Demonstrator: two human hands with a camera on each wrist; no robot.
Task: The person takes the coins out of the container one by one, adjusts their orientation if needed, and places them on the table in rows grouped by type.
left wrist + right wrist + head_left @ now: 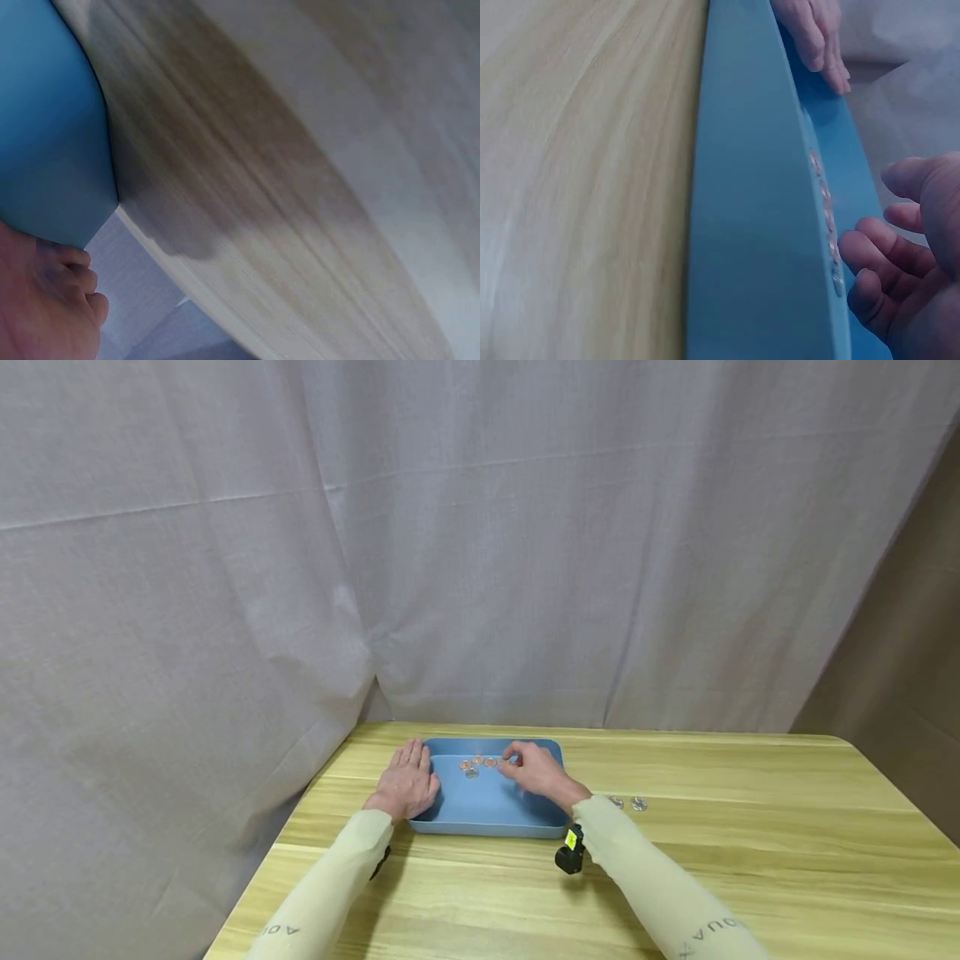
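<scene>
left hand, flat-fingered, should steady the tray while right hand, fingers bent, any grip indiscernible, best handles coins singly.

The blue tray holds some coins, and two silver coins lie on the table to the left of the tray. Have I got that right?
Not quite: the two silver coins lie on the table to the right of the blue tray, as the head view shows. The tray does hold some coins.
</scene>
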